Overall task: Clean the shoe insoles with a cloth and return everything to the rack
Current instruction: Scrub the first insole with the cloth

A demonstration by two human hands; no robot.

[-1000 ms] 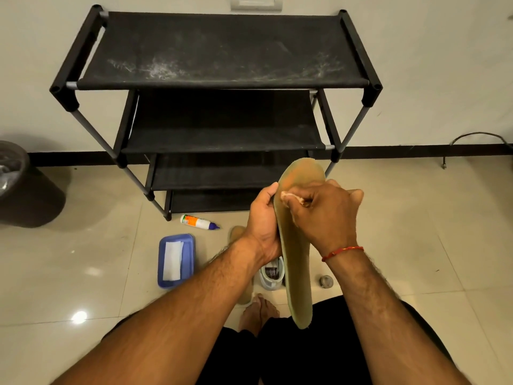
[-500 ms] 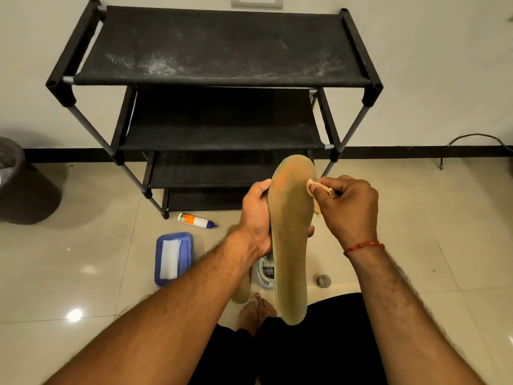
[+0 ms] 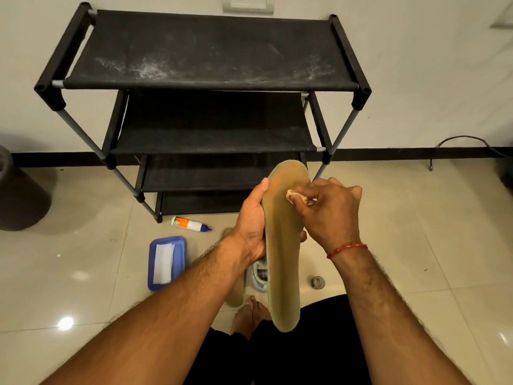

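While the left hand (image 3: 251,226) grips the insole (image 3: 283,245) upright by its left edge, long axis running near to far, the right hand (image 3: 330,215) pinches a small cloth (image 3: 295,196) in its fingers against the insole's far right part, before the rack (image 3: 211,87).

Tan insole (image 3: 283,259) upright, toe up, pale cloth (image 3: 293,194) against it — black rack (image 3: 211,51) behind

One view only, worn on the head, tilted forward and down. It sits close over the left hand (image 3: 251,219) and right hand (image 3: 333,215), facing the rack (image 3: 211,51)
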